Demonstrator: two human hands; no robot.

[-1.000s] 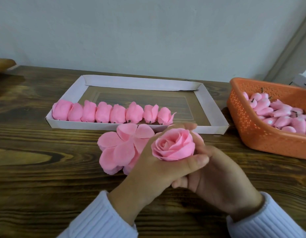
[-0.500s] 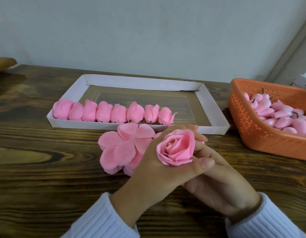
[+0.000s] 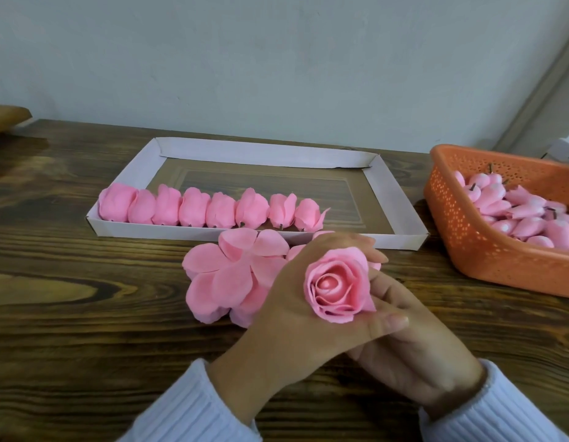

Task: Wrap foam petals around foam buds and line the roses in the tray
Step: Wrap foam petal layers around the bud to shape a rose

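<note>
Rose (image 3: 337, 283): we see it held above the surface (image 3: 85, 314), in front of the tray, its open face turned up toward us, with a pale bud at its centre.
Left hand (image 3: 295, 317): it wraps around the rose, thumb under the near edge and fingers over the far side, back of the hand toward us.
Right hand (image 3: 414, 352): it lies under the left one, fingers against the rose's right side. Their tips are hidden, so we cannot tell whether they grip.
Tray (image 3: 394, 202): white cardboard, lying flat beyond the hands.
Finished roses (image 3: 209, 207): eight lie side by side along the tray's near wall, starting at its left corner.
Petals (image 3: 225, 275): a loose pink pile rests on the surface, just left of the hands.
Basket (image 3: 487, 250): orange, at the right, holding pink buds (image 3: 525, 215).
</note>
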